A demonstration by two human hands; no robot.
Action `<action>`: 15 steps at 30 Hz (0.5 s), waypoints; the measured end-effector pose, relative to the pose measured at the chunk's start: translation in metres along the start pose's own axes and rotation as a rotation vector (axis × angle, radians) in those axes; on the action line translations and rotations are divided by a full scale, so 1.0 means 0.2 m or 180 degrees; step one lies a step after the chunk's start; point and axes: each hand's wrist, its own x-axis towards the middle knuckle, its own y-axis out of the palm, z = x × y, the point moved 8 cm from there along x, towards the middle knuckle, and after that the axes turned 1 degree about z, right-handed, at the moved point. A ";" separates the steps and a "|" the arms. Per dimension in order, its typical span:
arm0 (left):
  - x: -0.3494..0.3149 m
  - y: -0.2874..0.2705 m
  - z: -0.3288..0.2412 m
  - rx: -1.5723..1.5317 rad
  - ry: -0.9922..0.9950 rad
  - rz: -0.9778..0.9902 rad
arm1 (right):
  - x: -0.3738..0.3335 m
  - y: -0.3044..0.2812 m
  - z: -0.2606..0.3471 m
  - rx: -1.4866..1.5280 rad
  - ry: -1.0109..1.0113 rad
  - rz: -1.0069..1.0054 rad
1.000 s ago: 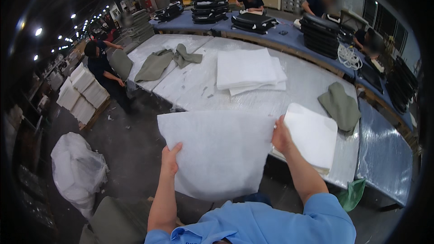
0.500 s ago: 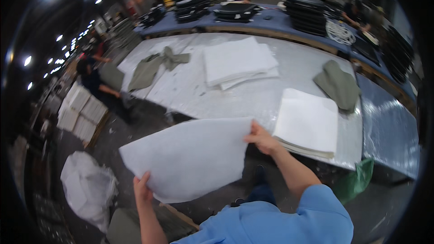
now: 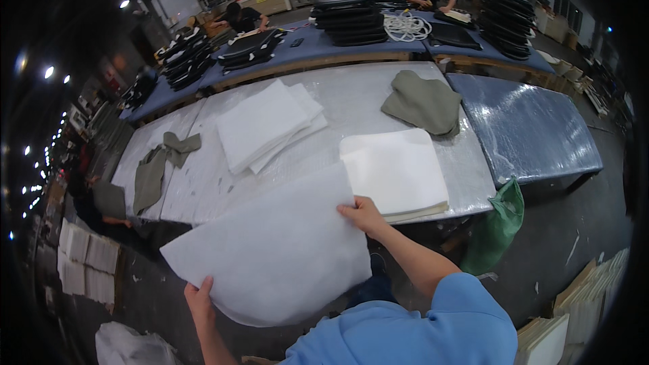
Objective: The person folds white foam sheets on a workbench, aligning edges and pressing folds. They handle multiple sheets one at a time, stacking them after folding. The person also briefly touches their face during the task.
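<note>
A thin white sheet of soft padding (image 3: 270,250) is spread between my two hands, in front of the table's near edge. At its lower left edge my left hand (image 3: 201,301) pinches it between thumb and fingers. My right hand (image 3: 362,215) grips its right edge. Just beyond the right hand, a stack of white rounded-corner foam pads (image 3: 392,170) lies on the plastic-covered table (image 3: 324,145). The held sheet's upper corner comes close to that stack; whether they touch I cannot tell.
White sheets (image 3: 267,125) lie piled mid-table. Grey-green fabric pieces lie right (image 3: 424,105) and left (image 3: 152,176). A blue table (image 3: 527,125) adjoins, with a green sack (image 3: 497,230) below. Co-workers sit behind black cushion stacks (image 3: 348,20); another person (image 3: 91,206) stands left.
My view has turned to the right, so the tables appear shifted left. The held sheet now hangs nearer the foam stack, its upper edge overlapping the table; both hands keep their grip.
</note>
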 end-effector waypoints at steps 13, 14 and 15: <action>0.74 1.65 -0.13 -0.0095 -0.0172 0.0886 | 0.41 -1.30 0.64 0.0250 -0.0394 -0.0964; 0.79 1.79 -0.12 -0.0122 -0.0173 0.0974 | 0.47 -1.39 0.68 0.0279 -0.0375 -0.0945; 0.83 1.91 -0.10 -0.0109 -0.0277 0.1036 | 0.51 -1.47 0.70 0.0306 -0.0354 -0.0922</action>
